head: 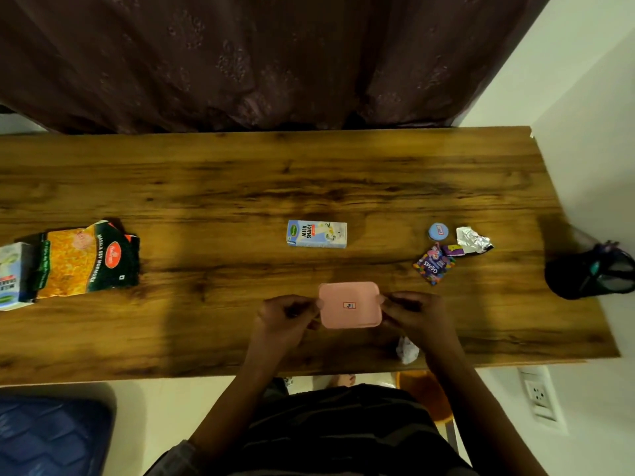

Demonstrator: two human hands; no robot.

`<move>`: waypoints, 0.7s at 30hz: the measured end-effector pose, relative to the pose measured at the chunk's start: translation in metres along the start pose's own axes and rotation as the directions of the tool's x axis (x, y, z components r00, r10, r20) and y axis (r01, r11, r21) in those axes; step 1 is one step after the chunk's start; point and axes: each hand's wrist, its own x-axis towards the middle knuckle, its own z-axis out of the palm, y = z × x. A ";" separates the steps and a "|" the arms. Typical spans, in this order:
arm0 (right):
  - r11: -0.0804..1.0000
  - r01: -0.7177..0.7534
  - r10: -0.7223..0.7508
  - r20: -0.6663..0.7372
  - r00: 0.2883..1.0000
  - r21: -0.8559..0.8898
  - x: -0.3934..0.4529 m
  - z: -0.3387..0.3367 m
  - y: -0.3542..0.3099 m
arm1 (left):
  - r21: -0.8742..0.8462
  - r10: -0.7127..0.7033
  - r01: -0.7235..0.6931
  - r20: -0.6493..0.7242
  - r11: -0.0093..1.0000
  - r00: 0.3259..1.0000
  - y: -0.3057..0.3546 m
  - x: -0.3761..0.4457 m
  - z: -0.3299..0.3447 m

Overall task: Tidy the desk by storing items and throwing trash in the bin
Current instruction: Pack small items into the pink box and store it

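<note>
Pink box (349,305) held at the near edge of the wooden surface (240,187), left hand (287,316) pinching its left side, right hand (414,312) pinching its right side, fingers curled on both. Crumpled white scrap (407,350) lies just under the right wrist; milkshake carton (316,234) flat beyond the hands. Gems packet (433,265), blue cap (438,231) and foil wrapper (472,239) cluster beyond the right hand; orange snack bag (87,259) well off beyond the left hand.
</note>
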 end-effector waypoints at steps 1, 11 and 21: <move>0.999 -0.007 0.007 0.005 1.000 0.035 0.001 0.002 0.003 | -0.011 -0.013 0.013 -0.005 1.000 1.000 -0.002 0.001 0.000; 0.996 -0.032 0.031 0.011 0.999 0.077 0.009 0.004 0.011 | -0.055 -0.037 0.034 -0.046 0.998 0.998 -0.006 0.007 0.005; 0.996 0.026 -0.030 -0.046 0.998 -0.086 0.009 0.006 0.015 | 0.016 -0.030 0.031 -0.052 0.999 0.998 -0.002 0.008 0.004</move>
